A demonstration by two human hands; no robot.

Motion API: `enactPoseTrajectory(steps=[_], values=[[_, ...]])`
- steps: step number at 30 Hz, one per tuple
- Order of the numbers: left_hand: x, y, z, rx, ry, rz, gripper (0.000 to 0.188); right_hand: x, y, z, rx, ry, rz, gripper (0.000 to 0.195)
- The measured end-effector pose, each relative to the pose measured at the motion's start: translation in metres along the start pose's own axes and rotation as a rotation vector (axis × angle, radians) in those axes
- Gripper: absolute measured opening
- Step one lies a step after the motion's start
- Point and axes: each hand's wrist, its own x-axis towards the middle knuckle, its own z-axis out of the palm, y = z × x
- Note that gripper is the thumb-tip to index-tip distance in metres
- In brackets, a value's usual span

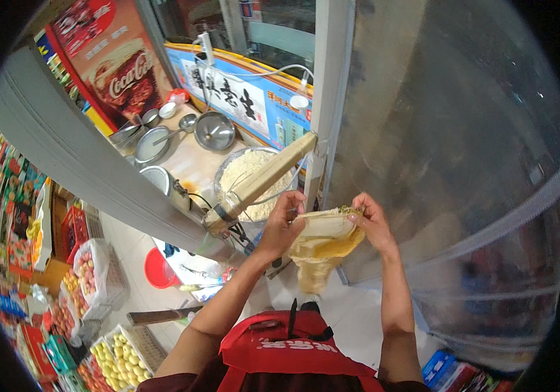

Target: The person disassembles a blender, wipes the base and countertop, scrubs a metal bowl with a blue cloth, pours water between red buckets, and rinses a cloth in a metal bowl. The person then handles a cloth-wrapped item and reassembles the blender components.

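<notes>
A yellowish cloth bag (329, 245) hangs in front of my body, its top edge stretched roughly level between both hands. My left hand (280, 228) grips the left end of that edge. At the right end, my right hand (375, 223) pinches the rim, where the cloth is bunched beside a greenish cord or trim. The lower part of the bag narrows and looks blurred. Just beyond my left hand, a wooden beam (265, 176) slants across a large metal basin (218, 171) full of pale, crumbly material (248, 171).
A counter (189, 164) carries a metal lid (214, 131), a ladle (188, 122) and several bowls. A grey post (89, 147) stands left; a translucent plastic curtain (431, 147) hangs right. Fruit crates (135, 338) and a red bucket (159, 268) are on the floor at left.
</notes>
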Motion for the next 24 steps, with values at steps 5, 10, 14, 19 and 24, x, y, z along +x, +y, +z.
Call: enactPoseTrajectory(steps=[5, 10, 14, 19, 24], values=[[0.031, 0.007, 0.013, 0.581, 0.191, 0.166, 0.037, 0.088, -0.039, -0.013, -0.041, 0.054, -0.068, 0.009], [0.068, -0.059, 0.023, 0.162, 0.263, 0.063, 0.057, 0.148, 0.001, -0.012, -0.043, 0.152, 0.078, 0.014], [0.023, -0.130, 0.018, 0.010, 0.176, -0.204, 0.045, 0.114, 0.069, -0.027, 0.304, 0.242, 0.214, 0.027], [-0.151, -0.185, -0.015, 0.373, 0.113, -0.329, 0.041, 0.001, 0.175, -0.068, 0.195, 0.376, 0.192, 0.021], [-0.410, -0.186, -0.077, 0.061, 0.404, -0.700, 0.034, -0.173, 0.305, -0.051, 0.075, 0.676, 0.861, 0.010]])
